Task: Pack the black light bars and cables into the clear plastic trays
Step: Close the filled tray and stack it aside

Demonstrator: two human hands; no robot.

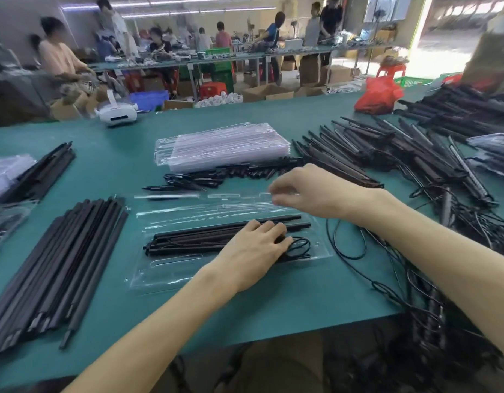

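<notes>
An open clear plastic tray (171,275) lies in front of me on the green table. Its near half holds black light bars (199,236) and a coiled black cable (300,246). My left hand (256,246) presses down on the bars and the coil with fairly straight fingers. My right hand (304,191) is over the right end of the tray's far flap (205,207), fingers bent down at its edge. It is blurred, so I cannot tell whether it pinches the flap.
Stacked empty clear trays (222,148) lie behind, with small black parts (216,174) in front of them. Loose black bars are piled at left (55,265) and right (386,160). Tangled cables (415,279) spill over the table's right front edge. People work at far benches.
</notes>
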